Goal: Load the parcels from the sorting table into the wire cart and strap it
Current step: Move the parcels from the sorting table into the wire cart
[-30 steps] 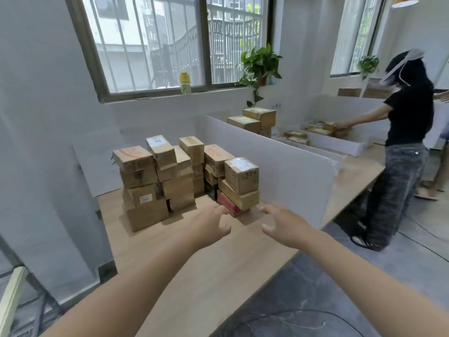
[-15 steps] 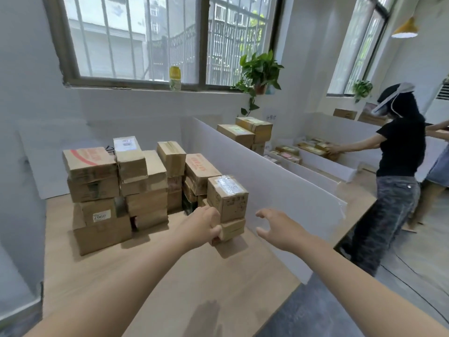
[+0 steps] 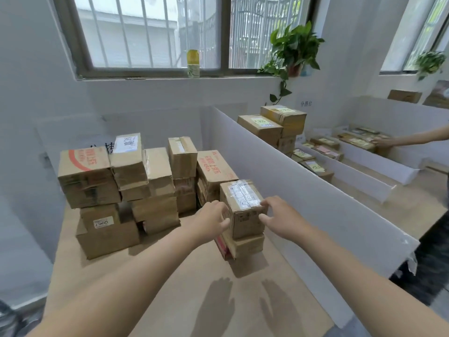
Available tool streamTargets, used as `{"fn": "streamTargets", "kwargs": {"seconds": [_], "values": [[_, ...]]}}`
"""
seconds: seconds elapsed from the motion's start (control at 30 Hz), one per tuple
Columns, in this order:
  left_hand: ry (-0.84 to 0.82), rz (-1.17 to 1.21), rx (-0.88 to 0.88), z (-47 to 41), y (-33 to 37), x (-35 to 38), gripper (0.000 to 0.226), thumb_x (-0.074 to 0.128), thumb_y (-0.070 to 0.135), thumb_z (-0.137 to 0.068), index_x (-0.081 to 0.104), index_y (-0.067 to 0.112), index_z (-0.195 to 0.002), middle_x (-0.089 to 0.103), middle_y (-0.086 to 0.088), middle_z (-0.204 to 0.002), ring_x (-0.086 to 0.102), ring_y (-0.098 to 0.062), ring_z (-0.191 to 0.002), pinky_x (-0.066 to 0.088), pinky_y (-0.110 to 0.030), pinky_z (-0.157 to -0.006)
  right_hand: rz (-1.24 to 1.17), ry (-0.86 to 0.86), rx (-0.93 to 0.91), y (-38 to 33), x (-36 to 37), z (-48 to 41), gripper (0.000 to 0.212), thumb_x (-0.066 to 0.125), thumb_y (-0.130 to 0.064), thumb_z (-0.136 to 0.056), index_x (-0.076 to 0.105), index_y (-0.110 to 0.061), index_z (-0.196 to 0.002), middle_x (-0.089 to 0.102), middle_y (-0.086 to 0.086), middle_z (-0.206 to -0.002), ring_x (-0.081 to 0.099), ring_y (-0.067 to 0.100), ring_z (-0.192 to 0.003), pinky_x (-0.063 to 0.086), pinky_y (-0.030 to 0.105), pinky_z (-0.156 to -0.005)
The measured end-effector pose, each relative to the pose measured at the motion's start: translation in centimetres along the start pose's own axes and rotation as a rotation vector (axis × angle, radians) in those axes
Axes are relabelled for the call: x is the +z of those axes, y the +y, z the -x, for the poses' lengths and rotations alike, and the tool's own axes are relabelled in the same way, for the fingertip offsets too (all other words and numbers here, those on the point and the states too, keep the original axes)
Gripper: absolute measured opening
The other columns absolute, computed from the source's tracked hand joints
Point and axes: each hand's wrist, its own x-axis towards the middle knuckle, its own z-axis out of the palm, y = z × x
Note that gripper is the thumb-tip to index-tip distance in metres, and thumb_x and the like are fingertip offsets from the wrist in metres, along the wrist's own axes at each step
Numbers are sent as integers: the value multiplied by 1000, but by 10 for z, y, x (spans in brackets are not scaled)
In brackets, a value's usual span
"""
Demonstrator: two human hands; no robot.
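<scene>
Parcel (image 3: 243, 207) beside white divider (image 3: 291, 190) (stacks (image 3: 136, 186) behind)

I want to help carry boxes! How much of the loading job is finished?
Nothing looks loaded yet: the stacked parcels sit on the sorting table, and no wire cart is in view. In hand: the left hand and right hand grip the nearest top parcel by its sides. Left to do: carrying every parcel over to the cart, then strapping it.
</scene>
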Motion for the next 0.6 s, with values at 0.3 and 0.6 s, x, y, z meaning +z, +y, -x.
{"fn": "streamTargets", "kwargs": {"seconds": [0.3, 0.6], "values": [[60, 165, -291, -67, 15, 16, 24, 55, 25, -96, 56, 11, -115, 55, -4, -114, 58, -21, -100, 51, -25, -70, -235, -76, 6, 39, 4, -91, 37, 55, -24, -96, 49, -14, -132, 49, 1, -131, 52, 16, -105, 41, 30, -84], [166, 432, -690, -104, 40, 58, 47, 47, 36, -99, 46, 5, -134, 55, -10, -133, 53, -27, -118, 38, -30, -81, -564, -236, 164, 66, 46, -134, 42, 56, -29, -92, 52, -9, -130, 62, 4, -122, 61, 18, -103, 48, 30, -75]]}}
